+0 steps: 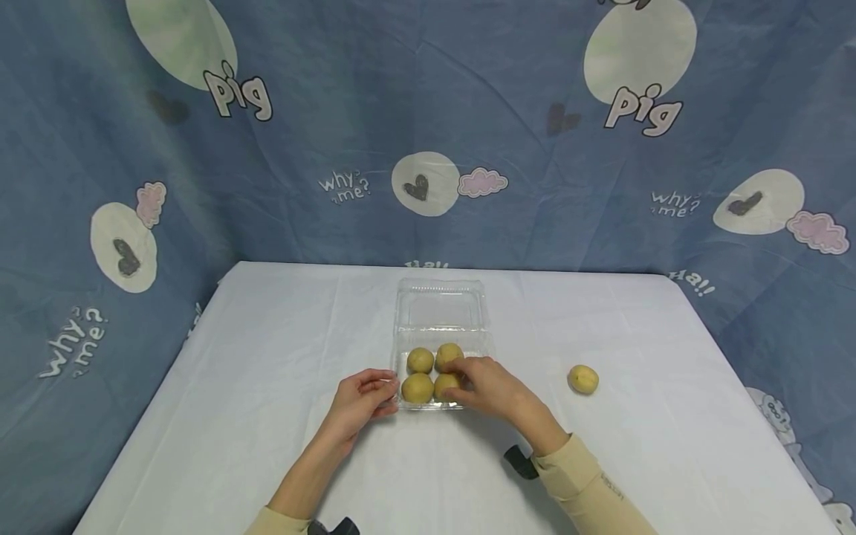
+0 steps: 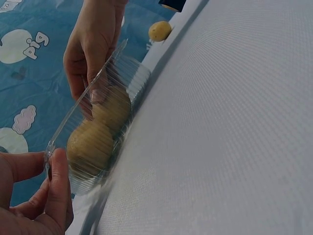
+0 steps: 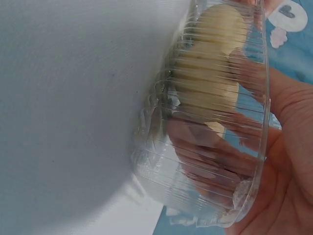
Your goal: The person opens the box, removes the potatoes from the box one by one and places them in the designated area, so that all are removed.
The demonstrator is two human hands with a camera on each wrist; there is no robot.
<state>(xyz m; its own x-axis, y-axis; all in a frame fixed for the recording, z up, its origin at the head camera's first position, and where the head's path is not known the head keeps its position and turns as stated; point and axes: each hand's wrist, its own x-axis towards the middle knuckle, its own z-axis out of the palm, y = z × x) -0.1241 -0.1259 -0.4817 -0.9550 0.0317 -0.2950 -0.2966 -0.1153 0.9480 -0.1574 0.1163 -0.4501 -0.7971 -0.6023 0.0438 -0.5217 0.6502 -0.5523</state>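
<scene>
A clear plastic clamshell box point(image 1: 439, 306) stands on the table with its lid folded back, away from me. Several yellow, rounded things like small potatoes or fruit lie in its near half. My left hand point(image 1: 364, 397) pinches the box's left rim between thumb and fingers, as the left wrist view confirms. Inside the right part of the box, my right hand point(image 1: 491, 386) has its fingers round the near-right yellow round thing point(image 1: 446, 385). In the right wrist view those fingers point(image 3: 205, 147) show through the ribbed wall. The near-left yellow piece point(image 1: 417, 388) sits beside it.
One more yellow piece point(image 1: 584, 379) lies loose on the white-covered table point(image 1: 281, 319), right of the box. A blue printed curtain point(image 1: 428, 89) hangs behind and at both sides of the table.
</scene>
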